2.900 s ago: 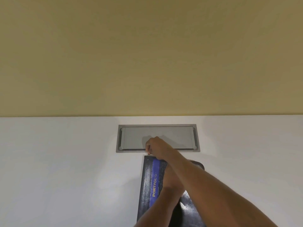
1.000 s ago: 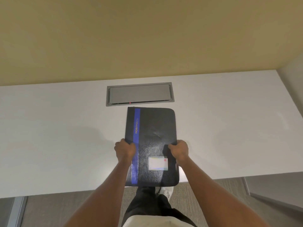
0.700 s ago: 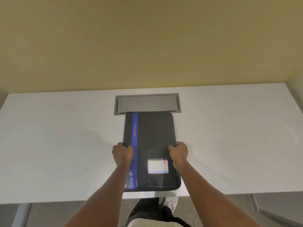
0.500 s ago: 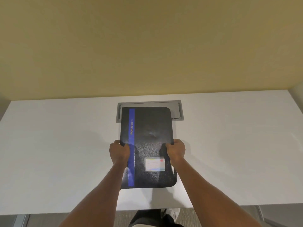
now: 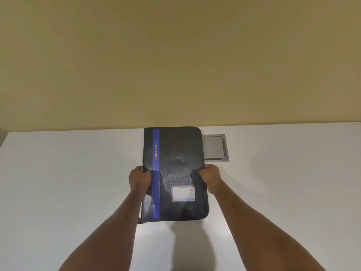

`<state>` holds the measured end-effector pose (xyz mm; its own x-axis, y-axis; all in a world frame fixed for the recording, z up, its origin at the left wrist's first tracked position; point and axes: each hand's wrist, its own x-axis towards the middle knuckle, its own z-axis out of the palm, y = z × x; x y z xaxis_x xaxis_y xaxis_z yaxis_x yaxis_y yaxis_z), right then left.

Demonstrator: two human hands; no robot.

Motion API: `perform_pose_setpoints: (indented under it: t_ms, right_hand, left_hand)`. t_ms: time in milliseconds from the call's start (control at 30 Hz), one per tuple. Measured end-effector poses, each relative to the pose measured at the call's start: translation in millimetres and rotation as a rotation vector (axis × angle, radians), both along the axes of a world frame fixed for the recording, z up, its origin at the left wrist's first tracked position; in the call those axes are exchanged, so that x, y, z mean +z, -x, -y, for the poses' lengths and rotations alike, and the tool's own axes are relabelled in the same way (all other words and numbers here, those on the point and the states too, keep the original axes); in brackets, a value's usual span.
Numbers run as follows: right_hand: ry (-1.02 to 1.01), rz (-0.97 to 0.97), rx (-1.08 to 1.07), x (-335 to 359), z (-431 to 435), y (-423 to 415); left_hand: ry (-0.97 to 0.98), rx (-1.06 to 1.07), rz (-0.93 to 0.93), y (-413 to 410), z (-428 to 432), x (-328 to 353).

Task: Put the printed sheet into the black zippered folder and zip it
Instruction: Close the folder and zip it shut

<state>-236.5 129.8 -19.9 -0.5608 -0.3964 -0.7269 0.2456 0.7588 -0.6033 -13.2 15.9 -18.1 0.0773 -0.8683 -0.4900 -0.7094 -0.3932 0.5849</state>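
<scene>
The black zippered folder [image 5: 175, 163] is closed, with a blue stripe reading PORTFOLIO down its left side and a small white label near its lower right. It is lifted off the white table [image 5: 68, 182] and casts a shadow below its near edge. My left hand [image 5: 139, 178] grips its left edge and my right hand [image 5: 210, 177] grips its right edge, both at mid-height. No printed sheet is in view.
A grey cable hatch [image 5: 214, 147] is set into the table behind the folder, mostly covered by it. A yellowish wall [image 5: 175, 65] rises right behind the table's far edge.
Earlier the right hand was at the folder's far left corner as it lay on the table. Since then both hands gripped its sides and raised it up and away over the hatch.
</scene>
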Motion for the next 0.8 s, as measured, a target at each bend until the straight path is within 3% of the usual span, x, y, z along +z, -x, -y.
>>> perform_pose_setpoints:
  t_ms: [267,467,533,667,800]
  right_hand:
    - [-0.011,0.065,0.006,-10,9,-3]
    - [-0.043,-0.016,0.074,-8,6,-7]
    - [-0.073,-0.085,0.122,-2,4,-13]
    - [-0.133,-0.400,0.391,15,-4,-33]
    - [-0.044,-0.490,0.556,30,-25,-59]
  left_hand:
    - [-0.056,0.002,0.001,-2,13,-13]
    - [-0.058,-0.068,0.033,0,10,-16]
    - [-0.053,-0.101,0.041,0,6,-13]
    - [-0.010,-0.202,0.079,-3,-7,-3]
    - [0.033,-0.287,0.107,-11,-33,5]
